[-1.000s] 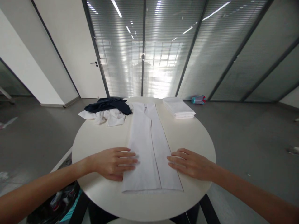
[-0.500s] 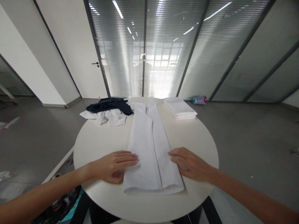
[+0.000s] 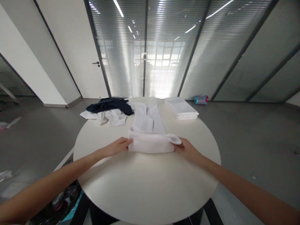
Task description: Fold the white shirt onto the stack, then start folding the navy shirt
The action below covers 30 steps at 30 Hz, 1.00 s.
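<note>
The white garment (image 3: 149, 131) lies in the middle of the round table (image 3: 145, 184), its long axis running straight away from the person toward the glass wall. Its near end is lifted and doubled over, so a soft roll of cloth now lies crosswise, with the flat remainder stretching beyond it. The left hand (image 3: 117, 147) pinches the roll's left end, fingers closed on the fabric; the right hand (image 3: 186, 149) grips the right end the same way. The 2 hands sit level with each other, equally near, the free cloth lying ahead of them. Farther off are a rumpled dark and white pile (image 3: 109, 112) at far left and a folded white stack (image 3: 181, 108) at far right.
</note>
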### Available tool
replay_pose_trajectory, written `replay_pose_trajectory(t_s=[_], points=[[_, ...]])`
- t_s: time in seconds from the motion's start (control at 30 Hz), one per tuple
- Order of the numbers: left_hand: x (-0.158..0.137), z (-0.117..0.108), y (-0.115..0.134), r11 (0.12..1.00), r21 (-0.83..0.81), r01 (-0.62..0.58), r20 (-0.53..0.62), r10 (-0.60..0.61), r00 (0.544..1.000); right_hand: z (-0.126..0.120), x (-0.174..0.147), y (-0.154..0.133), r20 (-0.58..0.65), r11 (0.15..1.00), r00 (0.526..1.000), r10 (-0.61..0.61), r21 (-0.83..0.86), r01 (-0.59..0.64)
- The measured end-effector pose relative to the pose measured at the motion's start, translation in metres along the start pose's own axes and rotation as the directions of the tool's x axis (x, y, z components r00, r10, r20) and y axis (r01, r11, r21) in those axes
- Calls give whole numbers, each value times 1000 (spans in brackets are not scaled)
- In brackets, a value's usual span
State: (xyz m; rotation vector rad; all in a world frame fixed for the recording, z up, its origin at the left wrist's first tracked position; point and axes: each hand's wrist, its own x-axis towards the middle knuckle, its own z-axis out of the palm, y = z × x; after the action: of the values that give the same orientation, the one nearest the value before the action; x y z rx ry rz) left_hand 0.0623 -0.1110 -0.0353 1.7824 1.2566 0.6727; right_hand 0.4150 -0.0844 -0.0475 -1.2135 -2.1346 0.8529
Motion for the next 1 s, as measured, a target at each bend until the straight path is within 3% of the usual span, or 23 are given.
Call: replay_pose_trajectory(t_s=[0.07,0.2,0.33,0.53,0.63,0.77,0.83,0.9,0.93,1.0], points=[[13,2,-3,972,-177,156,-51,-168,984,8,14,2,-34,986,989,142,94,-138],[18,1,-5,924,-281,261,-62,-289,955,15,20,1,-55,962,966,254,115,-247],[9,-3,-2,925,-283,255,33,-256,966,14,19,-5,-60,953,955,292,105,-285],[32,0,-2,883,-423,204,-101,-269,958,12,44,-4,-152,944,934,325,-4,-329],[46,0,-14,898,-394,196,-192,-289,938,13,50,3,-220,933,928,300,-136,-334],[51,-2,-27,932,-285,225,-211,-289,934,14,44,2,-243,862,915,321,-326,-389],[46,0,-24,977,-109,184,-313,-209,927,15,40,-6,-298,820,917,266,-430,-377],[40,5,-13,979,197,52,-429,38,903,18,37,-19,-330,806,940,88,-531,-262],[38,10,-6,932,362,-30,-433,197,879,21,36,-25,-309,800,951,-31,-578,-161],[36,21,7,776,603,-183,-319,445,837,30,36,-36,-183,768,954,-237,-637,69]])
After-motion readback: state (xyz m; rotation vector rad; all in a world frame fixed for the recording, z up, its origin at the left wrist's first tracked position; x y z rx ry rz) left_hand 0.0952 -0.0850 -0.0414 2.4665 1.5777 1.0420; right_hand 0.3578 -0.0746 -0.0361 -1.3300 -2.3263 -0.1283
